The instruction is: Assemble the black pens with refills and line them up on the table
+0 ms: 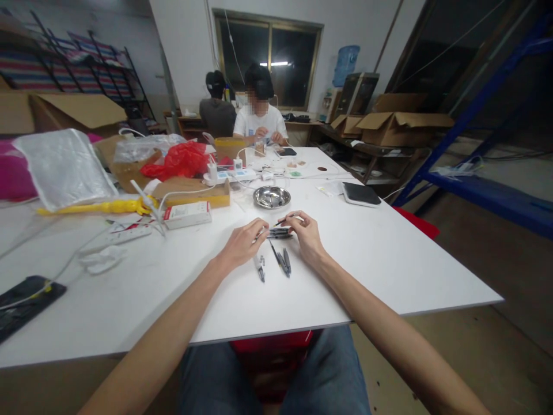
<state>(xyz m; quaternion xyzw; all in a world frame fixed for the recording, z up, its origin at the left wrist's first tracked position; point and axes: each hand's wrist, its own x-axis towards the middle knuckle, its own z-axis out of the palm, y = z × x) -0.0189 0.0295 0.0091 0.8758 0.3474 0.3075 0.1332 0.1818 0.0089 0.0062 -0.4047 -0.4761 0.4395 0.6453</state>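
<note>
Both my hands are together over the white table (345, 271), in the middle of the view. My right hand (305, 231) pinches a thin dark pen part (281, 221), its tip pointing left. My left hand (247, 242) has its fingertips pressed together around something small that I cannot make out. Between the hands lie several dark pens (280, 231), side by side and partly hidden by my fingers. Nearer to me are more dark pen pieces (287, 262) and a clear pen piece with a dark tip (260, 271).
A shiny metal bowl (272, 197) with small pieces in it stands beyond my hands. Left are a white box (187, 214), a power strip (228, 176) and a red bag (181, 160). A black-topped device (361, 194) lies right. Another person (260, 121) sits across the table.
</note>
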